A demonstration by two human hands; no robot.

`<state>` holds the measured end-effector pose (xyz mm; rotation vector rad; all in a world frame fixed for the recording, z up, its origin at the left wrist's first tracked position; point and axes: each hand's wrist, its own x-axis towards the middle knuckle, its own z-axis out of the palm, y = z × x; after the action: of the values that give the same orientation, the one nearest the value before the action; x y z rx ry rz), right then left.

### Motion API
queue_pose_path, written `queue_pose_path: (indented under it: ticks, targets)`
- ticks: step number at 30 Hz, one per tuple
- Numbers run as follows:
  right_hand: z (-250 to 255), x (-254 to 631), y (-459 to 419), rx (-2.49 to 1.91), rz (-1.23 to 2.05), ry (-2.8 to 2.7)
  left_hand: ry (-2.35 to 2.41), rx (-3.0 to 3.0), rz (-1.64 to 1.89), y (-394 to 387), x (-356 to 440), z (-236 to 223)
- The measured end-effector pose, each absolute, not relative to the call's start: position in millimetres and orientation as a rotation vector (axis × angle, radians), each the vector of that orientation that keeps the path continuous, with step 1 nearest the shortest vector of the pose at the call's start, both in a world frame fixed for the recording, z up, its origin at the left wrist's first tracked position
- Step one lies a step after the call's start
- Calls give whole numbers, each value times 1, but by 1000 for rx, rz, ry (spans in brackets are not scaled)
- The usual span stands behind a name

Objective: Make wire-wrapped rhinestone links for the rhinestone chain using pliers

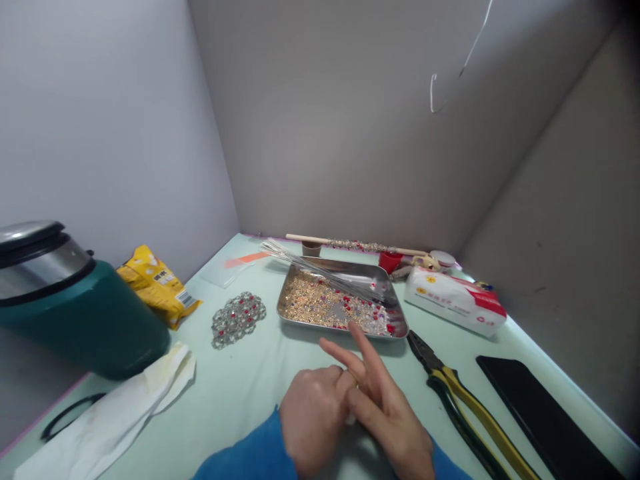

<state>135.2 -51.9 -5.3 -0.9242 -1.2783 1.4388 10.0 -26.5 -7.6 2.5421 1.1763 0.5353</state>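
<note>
Left hand (313, 413), back upward, curled and pressed against its fellow at the near edge; blue sleeve (255, 450).

Right hand (385, 407), two fingers extended and spread, pointing towards the tray, the thumb against the left hand. Contact hides the gap between the two, so whether either pinches something small cannot be told.

Tray (310, 325), metal, rectangular, on the pale surface (240, 397) just beyond the fingertips. Contents: gold beads (306, 297) to the left, red and clear beads (367, 315) to the right.

Wires (323, 271), a loose silvery bundle, laid diagonally across the tray, one end projecting past its far left corner.

Mesh (238, 320), silvery, set with red beads, flat, left of the tray.

Pliers (445, 380), green and yellow handles, right of the hands, head near the tray's corner.

Phone (540, 413), black, right of the pliers.

Tissue pack (453, 300), white and red, right of the tray.

Rod (360, 246), wooden, its middle covered in beads, behind the tray; brown cup (311, 249) and red cup (390, 260) near it.

Far left: teal flask (85, 320), yellow packet (157, 287), crumpled tissue (115, 413), black band (65, 412).
</note>
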Motion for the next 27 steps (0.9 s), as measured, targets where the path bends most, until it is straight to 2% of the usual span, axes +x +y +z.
queue_pose_path:
  ticks: [3,7,11,16,20,27]
  targets:
    - [-3,137,-49,-914,1388,-1234,1112,2556,666,-25,7,-2]
    - [-4,142,-46,-1087,937,-1255,1120,2004,918,-20,4,11]
    - [-7,145,-46,-1101,557,-1632,1044,1603,875,-21,5,15]
    - [-10,138,-43,-1015,462,-1841,1127,1673,793,-28,7,10]
    - [-12,139,-40,-1061,573,-1753,1060,1863,684,-30,6,11]
    - [-8,145,-39,-1093,1252,-1206,807,1765,658,-30,4,13]
